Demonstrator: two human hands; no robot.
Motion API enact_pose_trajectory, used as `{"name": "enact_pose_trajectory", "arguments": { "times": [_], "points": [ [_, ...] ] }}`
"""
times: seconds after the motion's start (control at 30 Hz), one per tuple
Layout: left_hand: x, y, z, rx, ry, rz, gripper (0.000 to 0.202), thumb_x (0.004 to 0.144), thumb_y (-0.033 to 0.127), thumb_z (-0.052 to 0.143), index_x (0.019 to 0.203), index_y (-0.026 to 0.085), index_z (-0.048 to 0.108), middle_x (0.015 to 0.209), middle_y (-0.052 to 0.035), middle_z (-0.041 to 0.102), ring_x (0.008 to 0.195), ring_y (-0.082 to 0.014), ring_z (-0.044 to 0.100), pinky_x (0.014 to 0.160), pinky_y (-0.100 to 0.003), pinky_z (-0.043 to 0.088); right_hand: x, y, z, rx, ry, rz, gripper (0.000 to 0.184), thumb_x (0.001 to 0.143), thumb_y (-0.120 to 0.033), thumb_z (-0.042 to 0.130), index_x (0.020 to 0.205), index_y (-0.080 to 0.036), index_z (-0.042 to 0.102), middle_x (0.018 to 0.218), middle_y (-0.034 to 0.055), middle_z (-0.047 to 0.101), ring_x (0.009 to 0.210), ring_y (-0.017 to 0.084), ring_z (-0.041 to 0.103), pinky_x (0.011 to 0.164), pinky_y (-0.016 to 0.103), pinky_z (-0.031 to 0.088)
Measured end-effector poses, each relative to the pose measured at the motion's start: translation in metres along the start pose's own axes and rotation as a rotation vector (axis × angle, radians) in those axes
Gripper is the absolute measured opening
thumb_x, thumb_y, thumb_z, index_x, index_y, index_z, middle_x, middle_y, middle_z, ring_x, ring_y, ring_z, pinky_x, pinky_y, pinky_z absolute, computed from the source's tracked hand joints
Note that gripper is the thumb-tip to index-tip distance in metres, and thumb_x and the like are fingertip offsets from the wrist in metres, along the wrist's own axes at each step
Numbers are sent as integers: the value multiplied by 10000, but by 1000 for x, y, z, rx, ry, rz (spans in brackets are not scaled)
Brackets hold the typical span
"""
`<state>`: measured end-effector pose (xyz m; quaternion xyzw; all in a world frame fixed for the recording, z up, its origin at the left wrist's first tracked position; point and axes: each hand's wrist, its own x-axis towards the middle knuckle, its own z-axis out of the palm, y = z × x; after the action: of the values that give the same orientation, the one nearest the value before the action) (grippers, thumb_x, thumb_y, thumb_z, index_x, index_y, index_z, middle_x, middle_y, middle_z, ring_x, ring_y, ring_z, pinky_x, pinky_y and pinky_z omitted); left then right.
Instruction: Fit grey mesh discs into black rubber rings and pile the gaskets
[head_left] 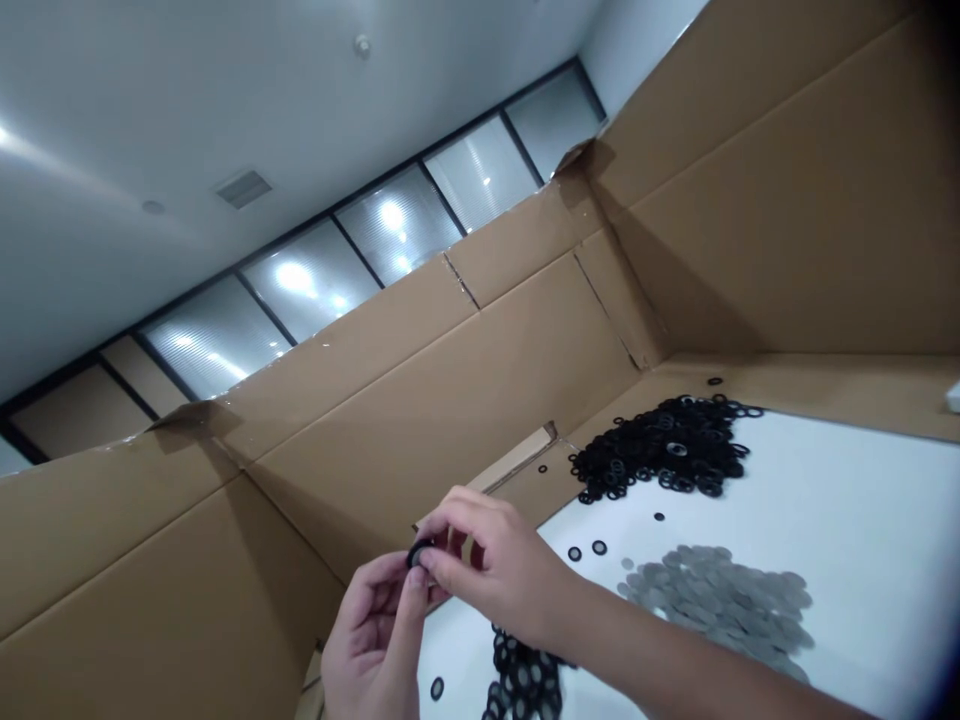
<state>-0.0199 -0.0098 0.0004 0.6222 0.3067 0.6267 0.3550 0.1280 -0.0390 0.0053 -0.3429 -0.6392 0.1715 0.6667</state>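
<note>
My left hand (379, 640) and my right hand (491, 565) meet at the lower middle of the view, both pinching one small black ring (417, 552) between their fingertips, raised above the white surface (862, 540). Under my right wrist lies a small heap of black rings (525, 680). A larger pile of black rings (664, 455) sits farther back. A flat pile of grey metal discs (716, 595) lies to the right of my right forearm.
Tall brown cardboard walls (450, 400) enclose the white surface at the back, left and right. A few loose black rings (586, 550) lie between the piles. Above the cardboard are a white ceiling and frosted glass panels (390, 230).
</note>
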Motion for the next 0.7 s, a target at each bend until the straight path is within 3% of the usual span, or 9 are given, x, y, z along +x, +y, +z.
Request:
{"name": "enact_pose_trajectory", "arguments": {
  "times": [0.3,0.47,0.7],
  "points": [
    [-6,9,14,-22,-63,-46,264,768,378,834,866,161,720,807,-42,746,739,-168,721,685,-227,611,0,2,-7,-79,-33,71,72,880,-185,592,810,-202,584,759,-23,557,670,124,542,570,231,429],
    [-10,18,25,-53,5,-29,169,780,310,794,828,172,709,753,-22,726,714,-159,704,654,-221,592,0,-1,-14,-72,-124,108,110,916,-246,566,820,-203,595,741,-12,578,656,139,545,578,254,447],
    [-3,8,13,-73,-67,-32,145,793,253,783,849,164,684,729,-12,703,664,-136,682,638,-210,572,-2,-4,-15,-97,-157,67,91,931,-207,558,874,-204,629,801,-1,627,692,136,576,574,245,435]
  ]
}}
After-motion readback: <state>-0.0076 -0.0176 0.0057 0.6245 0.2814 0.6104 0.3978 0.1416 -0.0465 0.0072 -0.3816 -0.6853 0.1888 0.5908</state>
